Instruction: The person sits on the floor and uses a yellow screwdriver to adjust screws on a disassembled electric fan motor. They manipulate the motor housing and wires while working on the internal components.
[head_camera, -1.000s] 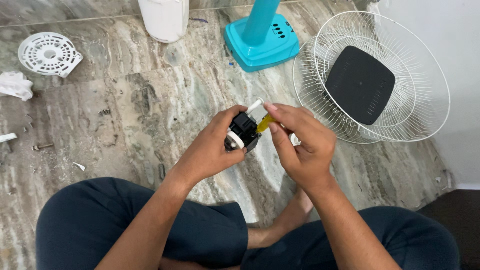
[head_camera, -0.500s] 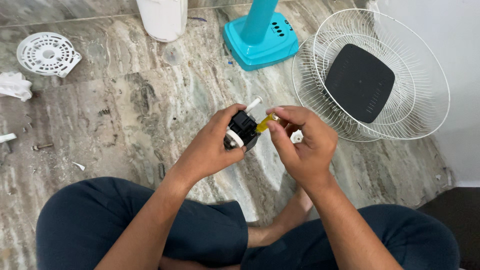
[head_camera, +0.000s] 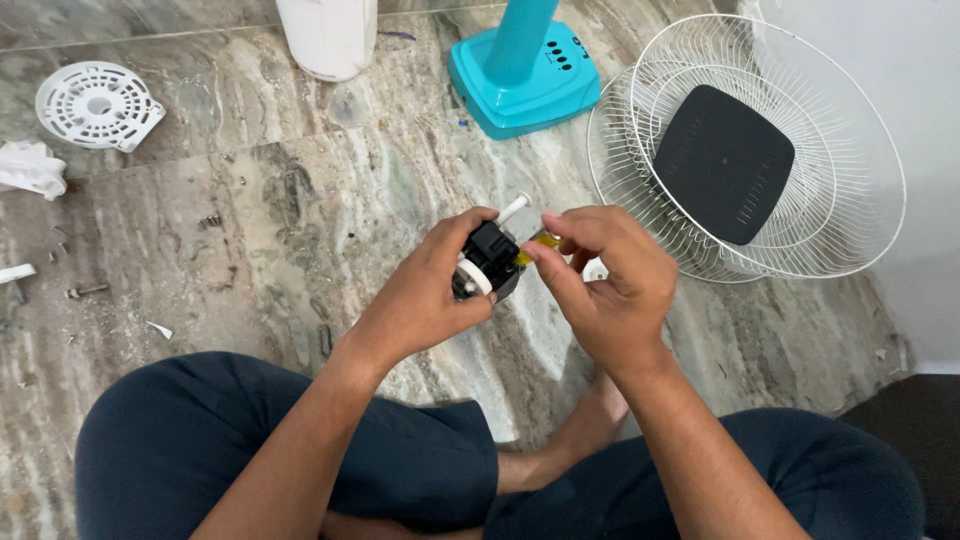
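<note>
On the far left of the marble floor (head_camera: 230, 210) lie a crumpled white cloth (head_camera: 30, 165), a round white vented cover (head_camera: 98, 103) and some loose screws (head_camera: 85, 291), so the fan is already taken apart. Further right stands a plain white container (head_camera: 328, 35); I see no label on it.

At the centre, above the crossed legs, the left hand (head_camera: 425, 300) is closed around a small black motor part (head_camera: 488, 258) with a white shaft. The right hand (head_camera: 605, 285) pinches a small yellow piece (head_camera: 538, 241) against this part. By my judgement, the work on this part is not finished and nothing is put together again.

Behind stands the turquoise fan base (head_camera: 525, 75) with dark buttons. At the right rest the white wire grilles (head_camera: 800, 130), with a dark square panel (head_camera: 722, 162) in the middle.
</note>
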